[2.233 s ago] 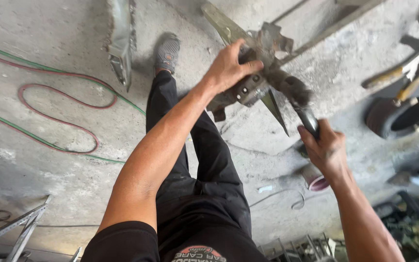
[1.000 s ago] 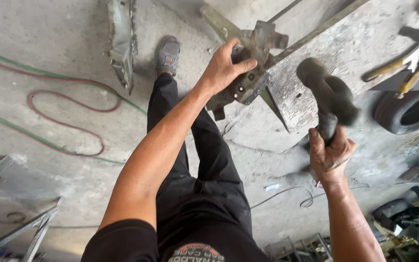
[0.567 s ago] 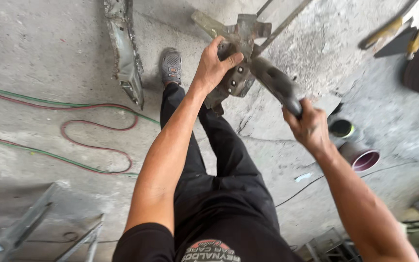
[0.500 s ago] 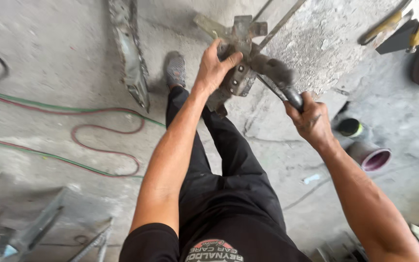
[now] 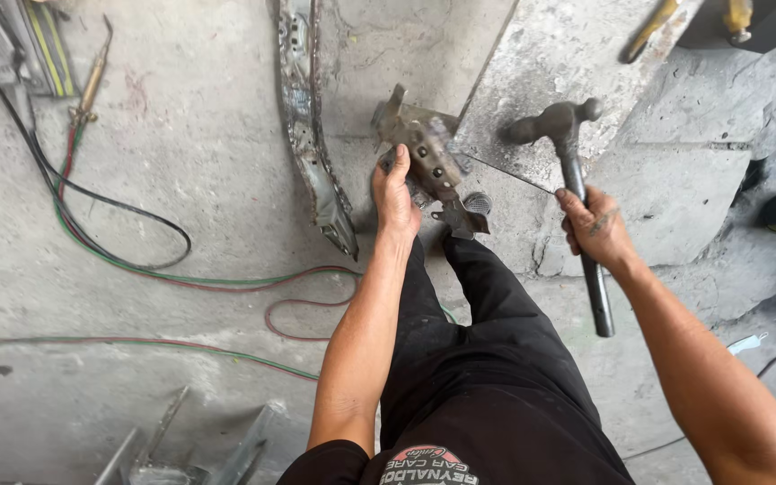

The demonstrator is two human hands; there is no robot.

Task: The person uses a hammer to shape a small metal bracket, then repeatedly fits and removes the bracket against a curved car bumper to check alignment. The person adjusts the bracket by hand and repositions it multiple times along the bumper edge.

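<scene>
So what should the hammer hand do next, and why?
Probably swing the hammer down and left onto the metal bracket. The right hand holds it raised, its head apart from the bracket, while the left hand grips the bracket from below, so aim high, away from those fingers.

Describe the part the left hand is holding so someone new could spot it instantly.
Start at the grey metal plate on the concrete floor; just off its left edge, above the person's black trouser leg, the left hand grips a rusty bent metal bracket. Unlike the long thin metal strip lying to its left, it is short, chunky and punched with small holes.
</scene>
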